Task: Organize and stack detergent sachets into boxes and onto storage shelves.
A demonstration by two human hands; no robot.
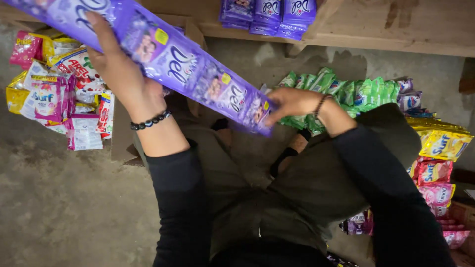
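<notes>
Below wooden shelf (396,29), concrete floor (64,207).

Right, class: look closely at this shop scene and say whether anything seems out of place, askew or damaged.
Nothing looks damaged or spilled. The left hand and right hand hold a purple strip of sachets stretched at a slant. The one untidy spot is the pile of mixed packets at the left, heaped loosely on a flattened cardboard box rather than hung or shelved.

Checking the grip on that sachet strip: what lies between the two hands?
In the head view, only the purple sachet strip spans from the left hand to the right hand.
</notes>
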